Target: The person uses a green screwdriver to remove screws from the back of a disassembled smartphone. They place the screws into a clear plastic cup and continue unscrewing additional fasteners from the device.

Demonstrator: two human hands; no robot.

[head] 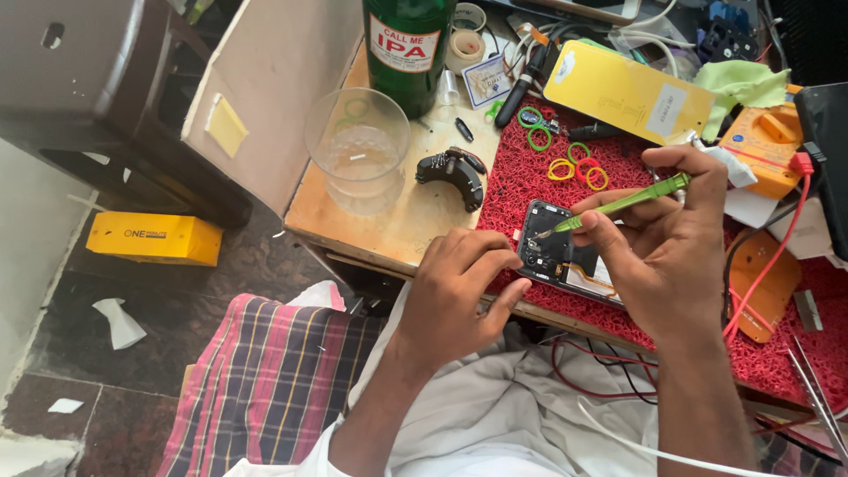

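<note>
An opened phone (549,250) with its back off lies on a red mat (521,181) at the table's near edge. My left hand (459,291) rests on the phone's near left corner, fingers curled, steadying it. My right hand (658,238) grips a green screwdriver (629,201) like a pen. Its metal tip touches the phone's upper inner part. Much of the phone's right half is hidden under my right hand.
A clear glass (358,146), a green bottle (406,49) and a black curved part (455,170) stand on the wooden table (389,225). Coloured rubber rings (574,166), a yellow card (627,91), an orange meter (764,150) with a red wire and tweezers (817,389) lie around.
</note>
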